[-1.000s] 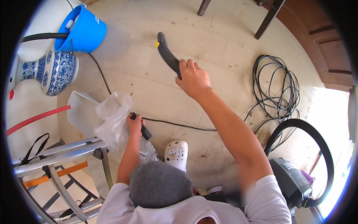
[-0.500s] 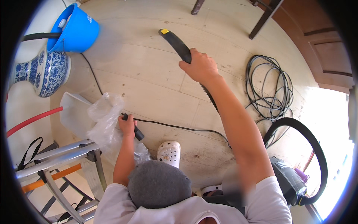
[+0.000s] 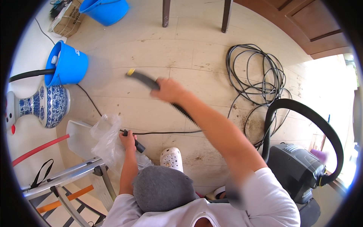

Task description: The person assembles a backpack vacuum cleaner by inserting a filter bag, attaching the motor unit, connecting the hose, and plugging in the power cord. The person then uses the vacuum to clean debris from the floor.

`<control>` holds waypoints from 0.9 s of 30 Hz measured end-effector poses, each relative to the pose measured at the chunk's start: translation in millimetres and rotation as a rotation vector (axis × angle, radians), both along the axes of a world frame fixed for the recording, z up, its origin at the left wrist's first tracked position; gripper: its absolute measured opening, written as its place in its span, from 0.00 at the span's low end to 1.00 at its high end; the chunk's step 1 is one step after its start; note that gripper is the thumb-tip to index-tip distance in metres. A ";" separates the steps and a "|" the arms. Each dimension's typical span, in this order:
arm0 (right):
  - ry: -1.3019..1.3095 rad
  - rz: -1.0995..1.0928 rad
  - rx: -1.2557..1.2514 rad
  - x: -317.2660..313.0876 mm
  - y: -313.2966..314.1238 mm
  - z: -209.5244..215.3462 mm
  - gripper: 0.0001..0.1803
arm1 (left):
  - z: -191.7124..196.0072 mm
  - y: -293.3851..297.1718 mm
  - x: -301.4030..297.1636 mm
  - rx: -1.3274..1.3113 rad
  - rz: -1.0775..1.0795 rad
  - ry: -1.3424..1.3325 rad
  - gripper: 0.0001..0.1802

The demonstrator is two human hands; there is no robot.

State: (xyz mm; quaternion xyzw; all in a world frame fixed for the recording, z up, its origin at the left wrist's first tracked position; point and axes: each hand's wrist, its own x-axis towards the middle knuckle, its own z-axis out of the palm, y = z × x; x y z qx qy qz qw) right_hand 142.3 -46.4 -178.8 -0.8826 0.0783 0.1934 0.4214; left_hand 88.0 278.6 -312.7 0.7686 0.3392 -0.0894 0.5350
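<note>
My right hand (image 3: 170, 90), a little blurred, is wrapped round the black curved handle of a vacuum hose (image 3: 142, 78), which has a yellow patch near its tip. Ribbed hose trails back from it under my forearm. The grey and black vacuum cleaner (image 3: 293, 170) stands on the floor at the lower right, its hose (image 3: 312, 115) arching above it. Lower down at left, my left hand (image 3: 128, 140) grips a short black tubular vacuum attachment (image 3: 139, 146). A crumpled clear plastic bag (image 3: 106, 138) lies right beside that hand.
Black cable lies coiled (image 3: 257, 75) at right; one strand crosses the floor. At left are a blue bucket (image 3: 72, 66), a blue-and-white vase (image 3: 55, 106), a dustpan (image 3: 77, 138) with a red handle, and a metal ladder (image 3: 64, 176). Another blue bucket (image 3: 107, 13) stands farther back.
My right hand has swung the hose handle left and nearer to me. The view has shifted, showing more of the vacuum cleaner and a second bucket. My left hand keeps its grip.
</note>
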 end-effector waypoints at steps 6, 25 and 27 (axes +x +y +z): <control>0.075 -0.095 -0.197 -78.3 -10.2 20.1 0.26 | -0.3 8.7 -0.3 0.054 0.031 -0.051 0.15; 0.065 -0.317 -0.151 -106.0 -63.3 32.2 0.24 | 2.6 5.7 11.9 0.171 -0.051 0.032 0.18; 0.158 -0.414 -0.126 -146.0 -81.6 47.9 0.23 | 7.3 -3.8 18.5 0.475 -0.330 -0.165 0.19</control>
